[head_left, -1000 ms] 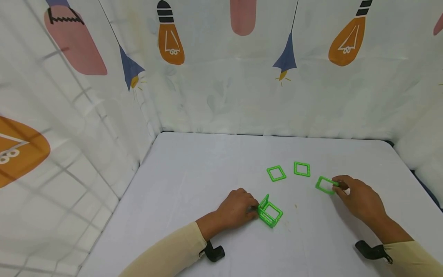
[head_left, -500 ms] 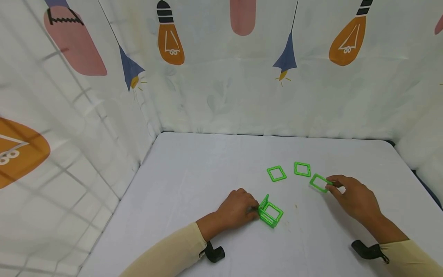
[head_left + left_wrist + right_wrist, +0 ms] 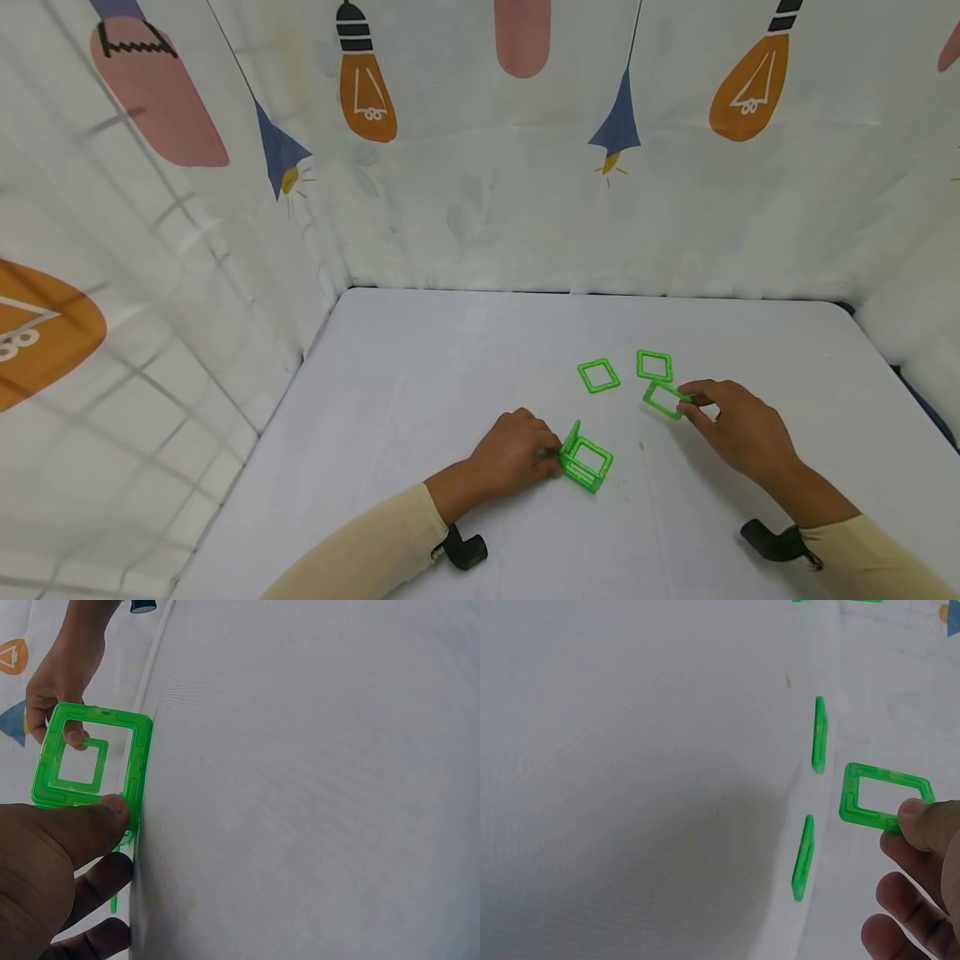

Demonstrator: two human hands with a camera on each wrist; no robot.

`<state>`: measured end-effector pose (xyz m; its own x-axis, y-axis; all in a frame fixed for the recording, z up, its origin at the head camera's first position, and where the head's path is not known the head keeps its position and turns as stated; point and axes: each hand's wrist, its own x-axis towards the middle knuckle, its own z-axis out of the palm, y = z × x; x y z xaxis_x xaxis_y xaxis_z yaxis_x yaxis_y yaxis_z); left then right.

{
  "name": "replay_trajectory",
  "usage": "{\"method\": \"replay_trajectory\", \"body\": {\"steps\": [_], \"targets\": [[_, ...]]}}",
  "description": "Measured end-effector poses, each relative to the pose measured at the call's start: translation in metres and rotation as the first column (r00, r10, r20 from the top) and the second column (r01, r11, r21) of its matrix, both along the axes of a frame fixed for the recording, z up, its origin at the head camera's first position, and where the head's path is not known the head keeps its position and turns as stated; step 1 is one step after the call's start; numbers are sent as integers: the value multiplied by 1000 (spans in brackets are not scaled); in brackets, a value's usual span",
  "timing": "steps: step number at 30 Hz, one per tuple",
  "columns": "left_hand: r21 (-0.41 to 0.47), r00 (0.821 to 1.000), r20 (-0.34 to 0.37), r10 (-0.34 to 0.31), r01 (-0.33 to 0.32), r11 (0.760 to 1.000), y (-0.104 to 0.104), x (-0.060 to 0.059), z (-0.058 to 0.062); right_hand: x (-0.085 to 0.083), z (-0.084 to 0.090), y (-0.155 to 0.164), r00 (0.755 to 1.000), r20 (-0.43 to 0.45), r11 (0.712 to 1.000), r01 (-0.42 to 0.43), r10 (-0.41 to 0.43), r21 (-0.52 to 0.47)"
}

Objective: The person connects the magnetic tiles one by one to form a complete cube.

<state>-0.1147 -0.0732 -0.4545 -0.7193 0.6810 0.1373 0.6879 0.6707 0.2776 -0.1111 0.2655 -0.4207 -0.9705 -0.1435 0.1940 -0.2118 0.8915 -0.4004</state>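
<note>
Our right hand (image 3: 738,429) pinches a green square plastic frame tile (image 3: 663,400), now carried leftward, toward the half-built green tile assembly (image 3: 587,463) that our left hand (image 3: 513,454) grips upright on the white counter (image 3: 420,392)

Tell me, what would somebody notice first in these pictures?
Bright green square frames on the white table. The left hand holds a little stand-up piece made of joined squares near the front, and the right hand pinches a loose square just above the table, close to two flat squares. Behind hangs a curtain printed with orange light bulbs.
</note>
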Motion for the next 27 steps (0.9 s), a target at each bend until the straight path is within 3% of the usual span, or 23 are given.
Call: {"method": "replay_trajectory", "body": {"steps": [10,20,27], "targets": [[-8,1000,10,2,-2,1000,0,1,0,3,2,-16,1000,-15,1000,-18,18,-9],[-24,1000,-7,2,-2,1000,1,1,2,7,-4,-29,993,-107,998,-58,58,-3],[-27,1000,-18,-3,3,1000,1,1,2,9,-6,-37,993,-99,998,-66,65,-8]]}}
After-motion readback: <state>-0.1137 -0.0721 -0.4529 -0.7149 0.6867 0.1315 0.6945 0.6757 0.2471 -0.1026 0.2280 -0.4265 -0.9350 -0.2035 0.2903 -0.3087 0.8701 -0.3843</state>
